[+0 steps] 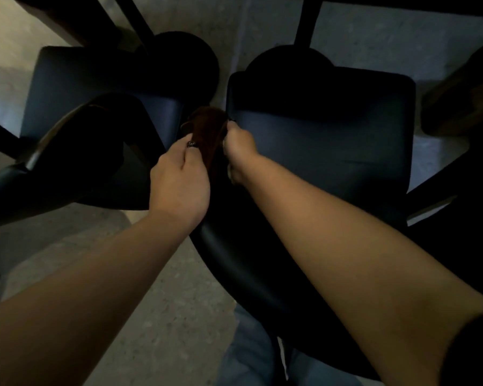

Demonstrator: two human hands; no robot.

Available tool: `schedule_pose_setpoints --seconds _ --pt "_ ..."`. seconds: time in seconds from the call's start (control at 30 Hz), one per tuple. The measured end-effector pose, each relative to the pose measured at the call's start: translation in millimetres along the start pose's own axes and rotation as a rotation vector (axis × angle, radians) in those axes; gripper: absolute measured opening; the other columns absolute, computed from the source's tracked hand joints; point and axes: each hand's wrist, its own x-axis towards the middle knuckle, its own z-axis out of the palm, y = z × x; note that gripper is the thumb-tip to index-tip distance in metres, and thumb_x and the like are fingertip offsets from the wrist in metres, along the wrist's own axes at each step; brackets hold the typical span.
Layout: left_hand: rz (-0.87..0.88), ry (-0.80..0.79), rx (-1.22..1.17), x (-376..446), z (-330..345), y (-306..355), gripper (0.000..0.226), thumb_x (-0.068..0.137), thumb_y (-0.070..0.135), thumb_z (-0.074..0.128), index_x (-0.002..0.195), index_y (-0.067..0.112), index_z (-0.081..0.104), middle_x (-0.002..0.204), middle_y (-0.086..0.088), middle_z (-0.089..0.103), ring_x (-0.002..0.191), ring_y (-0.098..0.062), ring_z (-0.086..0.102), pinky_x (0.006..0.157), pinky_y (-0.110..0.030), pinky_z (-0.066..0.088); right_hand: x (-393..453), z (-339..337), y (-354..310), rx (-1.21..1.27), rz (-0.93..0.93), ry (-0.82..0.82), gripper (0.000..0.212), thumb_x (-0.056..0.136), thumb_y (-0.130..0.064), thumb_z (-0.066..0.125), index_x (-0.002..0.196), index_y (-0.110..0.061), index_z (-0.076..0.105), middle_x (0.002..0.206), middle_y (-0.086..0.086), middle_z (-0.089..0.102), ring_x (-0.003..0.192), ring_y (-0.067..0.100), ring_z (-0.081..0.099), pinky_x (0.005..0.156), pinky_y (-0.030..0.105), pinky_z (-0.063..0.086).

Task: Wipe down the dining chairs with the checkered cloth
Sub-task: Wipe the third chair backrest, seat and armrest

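Note:
Two dark dining chairs stand side by side under a table. The left chair [76,87] shows its seat and curved backrest; the right chair [332,140] is directly below me, its backrest curving toward my legs. A dark brownish cloth [208,129] is bunched between my hands, over the gap at the right chair's left edge. Its pattern cannot be made out in the dim light. My left hand [179,179], with a ring on one finger, grips the cloth's left side. My right hand [239,151] grips its right side, fingers curled.
Dark table legs [306,20] and round bases [184,59] stand beyond the chairs. A speckled grey floor [162,302] lies between and below them. Part of another seat [463,96] shows at the right edge. My jeans [251,352] are at the bottom.

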Motion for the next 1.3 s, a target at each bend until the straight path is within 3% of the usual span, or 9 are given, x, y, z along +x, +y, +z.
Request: schedule_pose_setpoints --seconds 0.23,0.37,0.5,0.57,0.7,0.8,0.93,1.17,1.3 --pt "0.032 0.020 0.068 3.7 2.6 -3.8 0.040 0.097 0.025 0.039 0.131 0.024 0.060 0.115 -0.002 0.068 0.108 -0.017 0.061 0.094 -0.028 0.046 -24.2 -6.0 22.0 -0.363 -0.324 0.052 0.033 0.095 -0.016 0.036 0.106 0.000 0.062 0.109 0.027 0.063 0.101 0.040 0.059 0.081 0.039 0.045" --pt "0.036 0.011 0.084 2.4 1.4 -1.5 0.042 0.099 0.027 0.038 0.136 0.026 0.056 0.121 -0.002 0.066 0.112 -0.017 0.060 0.100 -0.031 0.046 -21.1 -27.6 34.1 -0.655 -0.149 -0.078 0.030 0.097 -0.018 0.043 0.104 0.001 0.064 0.113 0.022 0.064 0.106 0.035 0.060 0.073 0.026 0.041" --pt "0.049 -0.002 0.115 2.9 1.0 -0.7 0.043 0.101 0.026 0.036 0.142 0.025 0.050 0.127 -0.001 0.062 0.104 -0.011 0.057 0.082 -0.015 0.041 -36.3 -61.0 31.5 -0.902 -0.120 -0.187 0.036 0.099 -0.024 0.044 0.112 0.002 0.064 0.118 0.022 0.062 0.109 0.035 0.058 0.081 0.028 0.043" --pt "0.056 -0.011 0.124 2.8 0.6 -0.1 0.043 0.102 0.026 0.035 0.142 0.024 0.049 0.128 -0.001 0.061 0.097 -0.007 0.055 0.075 -0.012 0.038 -57.6 -81.2 34.9 -1.008 -0.150 -0.205 0.035 0.097 -0.029 0.047 0.090 -0.002 0.069 0.103 0.023 0.066 0.097 0.034 0.063 0.072 0.026 0.040" --pt "0.069 0.014 0.139 2.0 1.1 -0.1 0.043 0.101 0.025 0.036 0.141 0.021 0.050 0.129 -0.006 0.061 0.110 -0.019 0.057 0.086 -0.019 0.034 -105.3 -94.1 33.1 -0.941 -0.258 -0.155 0.038 0.089 -0.020 0.049 0.052 -0.015 0.051 0.052 -0.005 0.055 0.061 0.016 0.059 0.045 0.016 0.034" --pt "0.058 0.008 0.168 -2.2 1.2 6.1 0.043 0.101 0.023 0.036 0.142 0.018 0.048 0.134 -0.012 0.058 0.122 -0.030 0.052 0.088 -0.022 0.033 -135.7 -72.5 22.9 -0.835 -0.425 -0.071 0.030 0.086 -0.020 0.047 0.060 -0.016 0.062 0.061 -0.003 0.062 0.073 0.023 0.058 0.056 0.024 0.037" --pt "0.031 -0.024 0.180 -8.3 -1.3 13.3 0.046 0.102 0.025 0.034 0.147 0.017 0.041 0.142 -0.015 0.051 0.128 -0.034 0.048 0.103 -0.033 0.038 -161.7 -69.9 33.7 -0.820 -0.434 -0.063 0.030 0.088 -0.011 0.051 0.113 -0.012 0.068 0.111 0.013 0.068 0.102 0.031 0.060 0.077 0.026 0.044" --pt "0.037 -0.013 0.232 -10.2 -2.0 13.3 0.045 0.101 0.026 0.034 0.144 0.016 0.045 0.137 -0.019 0.054 0.124 -0.039 0.051 0.103 -0.039 0.039 -185.0 -184.4 33.5 -1.369 -0.194 -0.080 0.024 0.078 -0.017 0.063 0.100 -0.016 0.074 0.102 0.014 0.070 0.099 0.033 0.064 0.080 0.032 0.051" --pt "0.110 -0.052 0.286 -8.9 0.7 9.1 0.041 0.096 0.030 0.041 0.132 0.013 0.050 0.118 -0.020 0.061 0.107 -0.042 0.059 0.085 -0.039 0.043 -172.3 -152.2 33.9 -1.202 -0.256 -0.031 0.031 0.080 -0.014 0.062 0.110 -0.019 0.072 0.110 0.012 0.070 0.103 0.029 0.064 0.088 0.029 0.051"
